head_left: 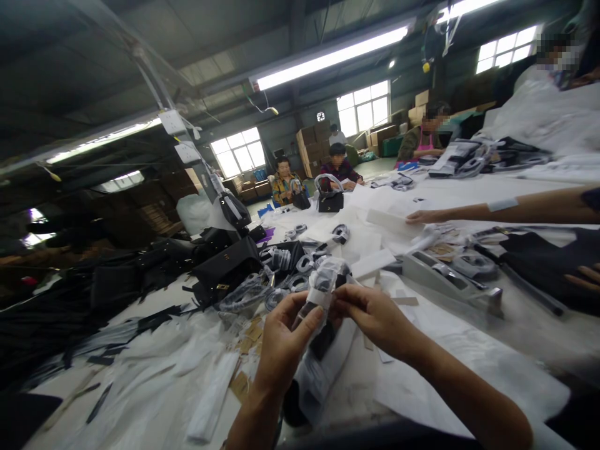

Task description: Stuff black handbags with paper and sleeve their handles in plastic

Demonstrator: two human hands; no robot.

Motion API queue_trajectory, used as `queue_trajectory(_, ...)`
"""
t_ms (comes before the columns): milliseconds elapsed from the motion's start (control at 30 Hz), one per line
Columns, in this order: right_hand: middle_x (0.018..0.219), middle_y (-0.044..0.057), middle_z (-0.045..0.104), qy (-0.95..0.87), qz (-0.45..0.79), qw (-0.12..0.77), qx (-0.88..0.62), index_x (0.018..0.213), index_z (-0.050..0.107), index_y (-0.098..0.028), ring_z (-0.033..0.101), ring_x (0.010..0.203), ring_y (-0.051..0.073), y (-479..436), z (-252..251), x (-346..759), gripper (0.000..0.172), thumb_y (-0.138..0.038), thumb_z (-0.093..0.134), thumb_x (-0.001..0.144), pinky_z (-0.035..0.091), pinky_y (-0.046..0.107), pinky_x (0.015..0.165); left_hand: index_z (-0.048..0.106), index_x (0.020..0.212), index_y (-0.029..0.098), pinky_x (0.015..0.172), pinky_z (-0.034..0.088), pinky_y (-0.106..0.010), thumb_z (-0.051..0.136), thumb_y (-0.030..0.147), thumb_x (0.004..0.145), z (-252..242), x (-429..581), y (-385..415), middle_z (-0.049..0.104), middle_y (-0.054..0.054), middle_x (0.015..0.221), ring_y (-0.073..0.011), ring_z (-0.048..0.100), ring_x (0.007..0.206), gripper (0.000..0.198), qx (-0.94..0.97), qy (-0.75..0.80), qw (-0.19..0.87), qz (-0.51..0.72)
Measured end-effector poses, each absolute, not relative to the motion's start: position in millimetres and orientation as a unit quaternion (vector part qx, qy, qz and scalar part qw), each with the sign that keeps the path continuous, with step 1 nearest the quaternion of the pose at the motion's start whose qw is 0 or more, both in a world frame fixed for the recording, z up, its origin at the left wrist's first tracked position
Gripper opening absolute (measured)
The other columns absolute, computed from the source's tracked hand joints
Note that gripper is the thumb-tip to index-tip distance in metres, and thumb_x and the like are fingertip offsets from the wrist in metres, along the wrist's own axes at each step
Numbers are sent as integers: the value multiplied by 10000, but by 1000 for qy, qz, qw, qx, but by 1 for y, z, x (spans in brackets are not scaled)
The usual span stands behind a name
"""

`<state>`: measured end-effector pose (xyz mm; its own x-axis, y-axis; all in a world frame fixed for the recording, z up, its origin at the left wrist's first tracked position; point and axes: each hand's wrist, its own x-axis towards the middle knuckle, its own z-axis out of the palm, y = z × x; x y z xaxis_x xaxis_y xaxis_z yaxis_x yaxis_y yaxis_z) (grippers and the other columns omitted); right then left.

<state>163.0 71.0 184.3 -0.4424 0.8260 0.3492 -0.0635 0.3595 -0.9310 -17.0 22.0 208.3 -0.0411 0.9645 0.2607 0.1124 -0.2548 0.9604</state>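
A dark bag strap (320, 297), coiled and wrapped in clear plastic with a white band, is held up in front of me. My left hand (285, 328) grips it from the left, thumb across the white band. At its right edge, the fingers of my right hand (372, 312) are pinched together on the wrapping; the fingertips are partly hidden. Below both hands, a dark piece with pale wrapping (321, 369) lies at the table's near edge. More wrapped strap coils (276, 259) are piled just beyond my left hand.
Black handbags (229, 269) and dark pieces cover the left side. A tape dispenser (435, 275) stands at right, near a co-worker's outstretched arm (525, 209). White sheets (459, 369) lie on the table at right. Several people sit around the far side, with two handbags (330, 200) before them.
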Motion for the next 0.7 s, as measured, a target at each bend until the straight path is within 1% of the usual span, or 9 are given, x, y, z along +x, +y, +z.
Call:
queue_trajectory(100, 743, 3, 691, -694, 448, 459, -328, 923, 669, -190, 664, 676, 147, 64, 187, 160, 161, -290, 546, 953, 520, 263, 686, 698, 1076, 161, 868, 499, -311, 734, 415, 823, 208, -19, 22, 723, -80, 1026, -249, 661, 987, 361, 591, 482, 369, 531)
queue_trajectory(200, 730, 3, 686, -677, 479, 451, -329, 978, 639, -185, 655, 643, 146, 64, 187, 157, 176, -328, 538, 957, 517, 265, 656, 693, 1081, 163, 871, 500, -310, 725, 411, 832, 208, -18, 20, 718, -76, 1028, -241, 658, 982, 353, 598, 490, 352, 528)
queue_trajectory(233, 720, 2, 685, -668, 501, 447, -322, 1041, 620, -183, 651, 624, 146, 65, 186, 156, 197, -345, 550, 952, 515, 265, 639, 692, 1079, 165, 868, 503, -307, 724, 410, 832, 208, -18, 20, 717, -74, 1028, -237, 658, 979, 349, 599, 491, 348, 529)
queue_trajectory(300, 697, -4, 682, -644, 552, 435, -302, 1166, 559, -178, 637, 574, 146, 69, 185, 156, 323, -391, 597, 927, 505, 261, 589, 694, 1074, 170, 863, 510, -304, 723, 407, 832, 209, -16, 19, 717, -71, 1030, -233, 659, 978, 340, 600, 493, 344, 527)
queue_trajectory(333, 689, -5, 680, -632, 576, 428, -292, 1197, 536, -174, 628, 555, 145, 71, 185, 156, 387, -418, 623, 910, 498, 257, 566, 694, 1071, 172, 860, 513, -303, 721, 405, 834, 210, -16, 18, 718, -70, 1028, -232, 660, 977, 334, 600, 493, 345, 527)
queue_trajectory(367, 690, -2, 679, -623, 596, 421, -282, 1195, 532, -168, 621, 543, 144, 73, 184, 156, 427, -446, 645, 892, 492, 254, 549, 694, 1070, 174, 859, 515, -302, 718, 402, 836, 210, -15, 18, 719, -69, 1024, -231, 662, 977, 328, 600, 492, 347, 527)
queue_trajectory(433, 702, 10, 675, -618, 611, 412, -275, 1131, 571, -153, 611, 539, 139, 76, 185, 156, 439, -489, 669, 866, 490, 254, 541, 692, 1070, 177, 861, 517, -302, 710, 392, 841, 210, -15, 18, 720, -67, 1024, -231, 664, 980, 316, 599, 485, 356, 528)
queue_trajectory(533, 765, 36, 689, -634, 585, 413, -291, 1067, 638, -148, 624, 602, 151, 75, 189, 156, 422, -504, 688, 845, 510, 271, 581, 687, 1053, 192, 870, 514, -302, 708, 368, 843, 208, -16, 19, 718, -55, 1022, -227, 661, 989, 275, 606, 473, 353, 533)
queue_trajectory(700, 995, 79, 730, -649, 523, 445, -328, 1062, 700, -196, 672, 833, 238, 75, 189, 155, 430, -509, 751, 772, 561, 339, 727, 682, 1023, 209, 876, 514, -318, 716, 335, 838, 203, -14, 16, 709, -41, 990, -218, 659, 947, 226, 613, 473, 318, 548)
